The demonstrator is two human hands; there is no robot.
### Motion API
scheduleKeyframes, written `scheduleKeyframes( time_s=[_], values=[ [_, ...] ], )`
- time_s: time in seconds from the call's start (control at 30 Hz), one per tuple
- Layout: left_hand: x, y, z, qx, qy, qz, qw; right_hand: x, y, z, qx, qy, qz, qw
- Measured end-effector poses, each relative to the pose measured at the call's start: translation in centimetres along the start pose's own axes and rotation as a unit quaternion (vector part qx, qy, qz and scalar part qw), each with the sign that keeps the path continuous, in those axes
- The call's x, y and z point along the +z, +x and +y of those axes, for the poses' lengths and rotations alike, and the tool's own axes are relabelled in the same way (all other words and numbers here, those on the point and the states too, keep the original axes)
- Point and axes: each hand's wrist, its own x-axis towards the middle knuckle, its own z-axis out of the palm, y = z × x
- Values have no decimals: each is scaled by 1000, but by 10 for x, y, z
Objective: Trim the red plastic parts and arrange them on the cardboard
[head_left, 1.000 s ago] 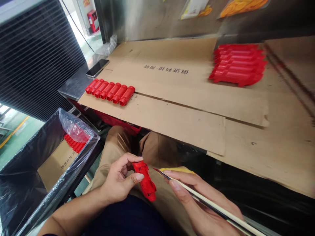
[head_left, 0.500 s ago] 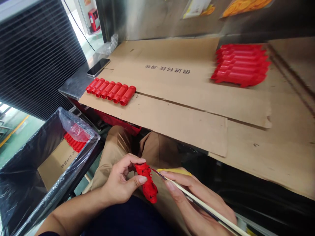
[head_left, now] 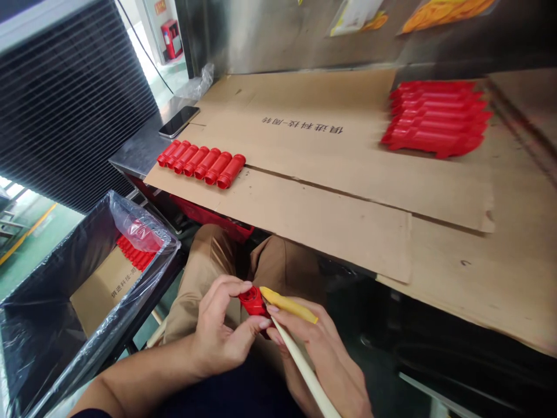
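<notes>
My left hand [head_left: 226, 328] pinches a red plastic tube-shaped part [head_left: 252, 302] over my lap, its round open end turned up. The lower part of the piece is hidden behind my fingers. My right hand [head_left: 319, 348] grips a slim knife with a long cream handle [head_left: 304, 368], its tip against the side of the red part. A yellow finger cot [head_left: 289, 305] seems to cover one right finger, which reaches to the part's edge.
A row of several red parts [head_left: 202, 165] lies on cardboard [head_left: 304, 151] at the table's left. More red parts [head_left: 439, 119] are stacked at the right. A phone [head_left: 179, 121] rests near the left edge. Beside my left knee stands a plastic-lined bin [head_left: 56, 264] with red parts inside.
The red part has turned so its open end shows more. My right hand has moved left and in, bringing the knife and the yellow-covered finger up to the part.
</notes>
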Motion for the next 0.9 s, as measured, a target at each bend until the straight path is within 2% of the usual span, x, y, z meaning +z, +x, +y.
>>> scheduleKeyframes(
  time_s=[0.13,0.3,0.43,0.6,0.77,0.9],
  values=[
    [4,-4,-4,1,0,23,1000,8,3,-3,-47,-35,17,998],
    [6,-6,-7,-44,-46,53,997,7,-1,-4,-36,-33,24,999],
    [1,0,-4,-125,-142,61,980,-3,-7,-1,27,-2,7,1000],
    [-5,5,0,-216,-232,38,948,-17,-6,1,150,24,-12,988],
    [-4,12,-1,-286,-342,31,894,-29,-2,5,215,146,0,966],
    [-1,12,0,-332,-396,27,855,-46,-16,14,289,204,-57,933]
  ],
)
